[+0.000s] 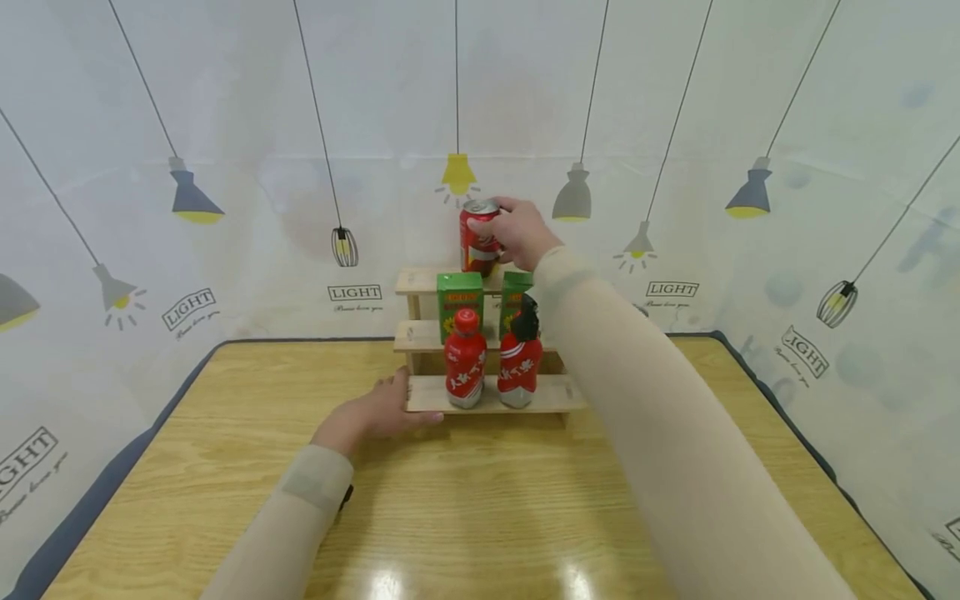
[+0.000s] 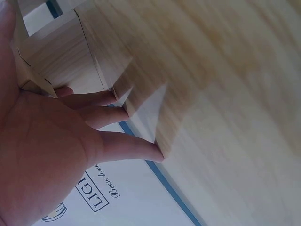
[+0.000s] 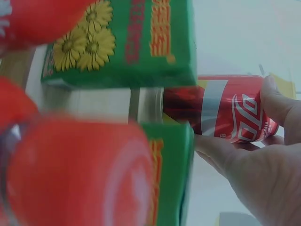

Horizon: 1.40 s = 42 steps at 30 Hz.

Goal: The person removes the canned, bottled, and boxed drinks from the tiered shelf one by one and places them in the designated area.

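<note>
My right hand [image 1: 527, 232] grips a red soda can [image 1: 472, 242], thumb on one side and fingers on the other. The can is upright, its base right at the top tier of a small three-step wooden shelf [image 1: 425, 393]. In the right wrist view, the can's [image 3: 235, 108] lower end shows between two green drink boxes. My left hand [image 1: 377, 408] is at the shelf's left end, thumb along the bottom tier's front edge. Seen from the left wrist, the left hand's fingers [image 2: 134, 145] are spread and fairly straight, tips on the tabletop, palm against the shelf corner.
On the middle tier stand a green drink box [image 1: 460, 292] and another green box [image 1: 516, 286]. Two red bottles, a left one [image 1: 466, 367] and a right one [image 1: 518, 367], stand on the bottom tier. A lamp-printed backdrop [image 1: 247, 250] surrounds the wooden table [image 1: 480, 517].
</note>
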Tool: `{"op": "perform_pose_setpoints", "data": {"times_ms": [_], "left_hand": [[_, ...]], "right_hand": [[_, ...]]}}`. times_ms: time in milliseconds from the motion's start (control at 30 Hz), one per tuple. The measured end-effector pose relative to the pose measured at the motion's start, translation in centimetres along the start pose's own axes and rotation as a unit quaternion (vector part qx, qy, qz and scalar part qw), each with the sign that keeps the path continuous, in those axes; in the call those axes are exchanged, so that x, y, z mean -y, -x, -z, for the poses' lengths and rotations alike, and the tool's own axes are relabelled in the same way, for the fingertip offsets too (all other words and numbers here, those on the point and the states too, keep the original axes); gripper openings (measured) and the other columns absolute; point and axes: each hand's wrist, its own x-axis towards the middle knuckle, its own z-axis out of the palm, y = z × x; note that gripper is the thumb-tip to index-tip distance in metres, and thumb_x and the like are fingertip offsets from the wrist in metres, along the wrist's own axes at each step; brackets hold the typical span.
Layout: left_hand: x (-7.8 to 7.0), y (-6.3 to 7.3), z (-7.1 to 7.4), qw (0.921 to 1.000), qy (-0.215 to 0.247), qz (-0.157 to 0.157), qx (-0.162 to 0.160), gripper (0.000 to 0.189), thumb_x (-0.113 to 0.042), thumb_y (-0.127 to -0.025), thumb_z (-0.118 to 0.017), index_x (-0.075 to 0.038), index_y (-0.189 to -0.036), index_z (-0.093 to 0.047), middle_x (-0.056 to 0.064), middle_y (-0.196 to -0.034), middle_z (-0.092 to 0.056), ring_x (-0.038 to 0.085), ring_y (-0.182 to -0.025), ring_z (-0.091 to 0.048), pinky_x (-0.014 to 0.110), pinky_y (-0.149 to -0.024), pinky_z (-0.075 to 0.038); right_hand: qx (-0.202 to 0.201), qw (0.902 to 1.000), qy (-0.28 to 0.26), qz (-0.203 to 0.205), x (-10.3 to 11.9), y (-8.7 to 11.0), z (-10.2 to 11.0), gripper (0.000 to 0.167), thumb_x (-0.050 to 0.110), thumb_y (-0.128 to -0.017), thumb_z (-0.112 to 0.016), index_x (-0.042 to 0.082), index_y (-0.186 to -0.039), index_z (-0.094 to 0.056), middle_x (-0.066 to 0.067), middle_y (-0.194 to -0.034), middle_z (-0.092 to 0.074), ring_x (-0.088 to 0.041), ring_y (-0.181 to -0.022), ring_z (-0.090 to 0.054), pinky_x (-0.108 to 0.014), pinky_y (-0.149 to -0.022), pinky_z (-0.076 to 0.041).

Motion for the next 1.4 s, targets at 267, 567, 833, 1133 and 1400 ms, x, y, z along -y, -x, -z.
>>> {"op": "perform_pose_setpoints", "data": {"times_ms": [267, 567, 833, 1133, 1400], "left_hand": [[0.3, -0.1, 0.0, 1.0, 0.0, -0.002, -0.004, 0.122, -0.074, -0.091, -0.068, 0.002, -0.167, -0.012, 0.034, -0.168, -0.033, 0.051, -0.158, -0.031, 0.064, -0.129, -0.032], [0.5, 0.0, 0.3, 0.9999, -0.01, -0.003, 0.0, 0.124, -0.075, -0.092, -0.067, 0.004, -0.168, -0.009, 0.036, -0.169, -0.028, 0.052, -0.159, -0.028, 0.065, -0.13, -0.03], [0.4, 0.1, 0.5, 1.0, -0.006, -0.007, 0.0, 0.119, -0.071, -0.093, -0.068, 0.005, -0.166, -0.012, 0.036, -0.167, -0.034, 0.051, -0.157, -0.034, 0.063, -0.128, -0.034], [0.6, 0.0, 0.7, 1.0, 0.002, -0.001, 0.0, 0.121, -0.072, -0.092, -0.069, 0.003, -0.167, -0.01, 0.034, -0.169, -0.03, 0.05, -0.159, -0.03, 0.063, -0.13, -0.031], [0.9, 0.0, 1.1, 1.0, -0.007, -0.002, 0.0, 0.122, -0.073, -0.093, -0.067, 0.005, -0.167, -0.01, 0.037, -0.168, -0.03, 0.052, -0.158, -0.031, 0.063, -0.129, -0.032]], "right_hand": [[-0.012, 0.9999, -0.007, -0.003, 0.0, -0.2, 3.3, 0.066, 0.019, -0.105, -0.068, 0.022, -0.165, -0.041, -0.01, -0.166, -0.047, -0.034, -0.155, -0.044, -0.062, -0.123, -0.044], [-0.036, 0.9992, 0.012, -0.012, -0.3, 0.3, 6.8, 0.072, 0.022, -0.106, -0.066, 0.025, -0.169, -0.031, -0.009, -0.17, -0.041, -0.032, -0.156, -0.042, -0.056, -0.125, -0.044], [-0.05, 0.9984, 0.005, -0.025, 0.0, 0.8, 9.6, 0.077, 0.024, -0.107, -0.065, 0.025, -0.171, -0.024, -0.007, -0.175, -0.034, -0.032, -0.162, -0.035, -0.057, -0.128, -0.038], [-0.072, 0.9968, -0.018, -0.029, -0.1, 2.2, 14.0, 0.079, 0.025, -0.108, -0.063, 0.026, -0.172, -0.018, -0.006, -0.179, -0.024, -0.036, -0.164, -0.029, -0.057, -0.131, -0.031], [-0.112, 0.9919, -0.043, -0.041, -2.0, 2.8, 18.9, 0.082, 0.025, -0.107, -0.063, 0.028, -0.173, -0.014, -0.003, -0.181, -0.016, -0.036, -0.167, -0.019, -0.059, -0.133, -0.023]]}}
